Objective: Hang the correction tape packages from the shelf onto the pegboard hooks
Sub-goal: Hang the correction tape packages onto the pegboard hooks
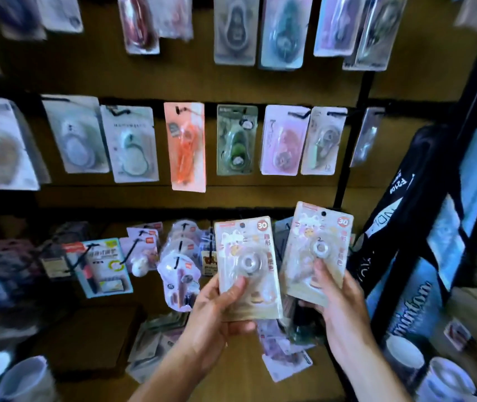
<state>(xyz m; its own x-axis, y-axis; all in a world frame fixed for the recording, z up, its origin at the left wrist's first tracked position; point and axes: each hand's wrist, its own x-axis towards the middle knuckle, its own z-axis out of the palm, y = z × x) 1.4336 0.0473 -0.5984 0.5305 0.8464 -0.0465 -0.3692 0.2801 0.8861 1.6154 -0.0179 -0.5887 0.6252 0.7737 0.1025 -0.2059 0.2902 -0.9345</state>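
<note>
A brown pegboard point(260, 85) is already hung with many packages. One beige correction tape package point(247, 268) is gripped by the left hand point(220, 309), another point(317, 250) by the right hand point(338, 297); more remain on the shelf point(98, 329).

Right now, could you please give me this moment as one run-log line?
left hand: holds pack | right hand: holds second pack | both upright, below hooks, not hung | loose packs on shelf

free: bare board strip point(260, 195) under hung row | blocked: hanging packages point(188, 146), shelf pile point(179, 256)
</note>
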